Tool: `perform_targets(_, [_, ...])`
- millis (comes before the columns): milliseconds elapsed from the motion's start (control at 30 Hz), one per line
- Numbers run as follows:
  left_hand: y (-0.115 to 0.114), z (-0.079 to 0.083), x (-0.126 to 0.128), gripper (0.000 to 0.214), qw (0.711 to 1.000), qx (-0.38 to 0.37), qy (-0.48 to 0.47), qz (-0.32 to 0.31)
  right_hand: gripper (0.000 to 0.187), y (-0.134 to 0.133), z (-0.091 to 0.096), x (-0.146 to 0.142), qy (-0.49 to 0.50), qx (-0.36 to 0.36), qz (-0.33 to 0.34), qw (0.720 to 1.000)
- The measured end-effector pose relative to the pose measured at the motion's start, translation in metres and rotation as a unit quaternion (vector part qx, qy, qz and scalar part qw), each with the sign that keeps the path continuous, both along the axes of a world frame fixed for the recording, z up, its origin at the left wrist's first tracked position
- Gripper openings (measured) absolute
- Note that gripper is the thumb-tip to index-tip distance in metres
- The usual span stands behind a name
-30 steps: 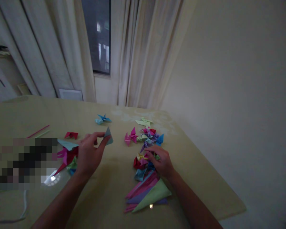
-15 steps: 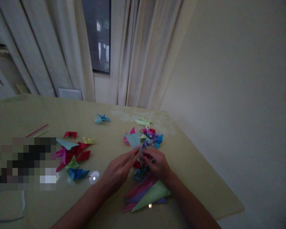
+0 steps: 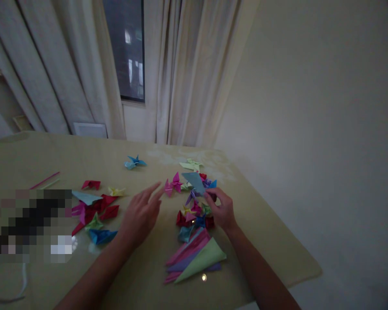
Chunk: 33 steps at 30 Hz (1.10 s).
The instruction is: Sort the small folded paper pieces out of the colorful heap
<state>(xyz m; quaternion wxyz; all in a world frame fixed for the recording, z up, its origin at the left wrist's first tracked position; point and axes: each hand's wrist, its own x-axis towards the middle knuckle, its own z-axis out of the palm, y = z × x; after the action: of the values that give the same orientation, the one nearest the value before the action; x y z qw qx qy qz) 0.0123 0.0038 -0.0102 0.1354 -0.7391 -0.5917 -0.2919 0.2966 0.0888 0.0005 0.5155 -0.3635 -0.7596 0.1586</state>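
The head-worn camera looks forward and down from the near side of the table (image 3: 148, 269). It sits near the work: left hand (image 3: 142, 213) and right hand (image 3: 222, 210) appear below frame centre. Curtains (image 3: 200, 77) and window (image 3: 127, 51) face it; the wall (image 3: 310, 107) fills the right.

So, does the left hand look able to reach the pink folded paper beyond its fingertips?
Probably yes: the left hand looks empty and points toward the pink folded paper, with nothing visible between them. The right hand holds a pale blue paper farther right.
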Motion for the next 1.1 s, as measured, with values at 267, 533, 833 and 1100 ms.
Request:
perform_targets(267, [-0.002,0.016,-0.016,0.035,0.994,-0.080,-0.041,0.069,0.028,0.022,-0.006,0.018,0.115,-0.079,-0.018,0.990])
perform_targets(533, [-0.013,-0.004,0.066,0.052,0.984,0.056,-0.072,-0.152,0.018,-0.009,0.005,-0.006,-0.075,0.035,0.206,0.975])
perform_targets(833, [-0.021,0.010,0.065,0.046,0.947,0.151,-0.034,-0.280,0.017,-0.015,0.008,-0.012,-0.060,0.043,0.223,0.972])
perform_targets(1100, [-0.055,-0.010,0.097,0.058,0.974,-0.068,0.075,-0.204,0.023,0.010,0.003,0.013,-0.020,0.024,0.100,0.994])
